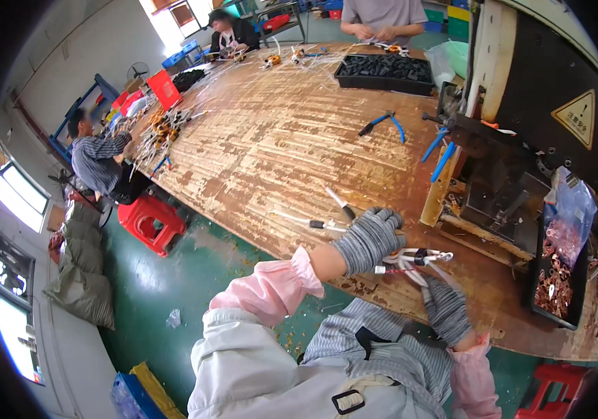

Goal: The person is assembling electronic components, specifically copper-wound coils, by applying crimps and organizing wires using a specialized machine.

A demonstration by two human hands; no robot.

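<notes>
Both hands wear grey knitted gloves and meet at the table's near edge. My left hand (369,241) is closed, knuckles up, around white wires (292,218) whose ends stick out to its left, some with black sleeves (346,210). To its right a looped bundle of white wires (417,258) with a black band lies between the two hands. My right hand (447,312) is closed on the lower strands of that bundle; its fingertips are partly blurred. What lies under my left palm is hidden.
On the worn wooden table (264,133) lie blue-handled pliers (386,127) and a black tray of black parts (386,73). A dark press machine (494,195) stands right, beside a bin of copper pieces (554,279). Several people work around the table; a red stool (151,223) stands left.
</notes>
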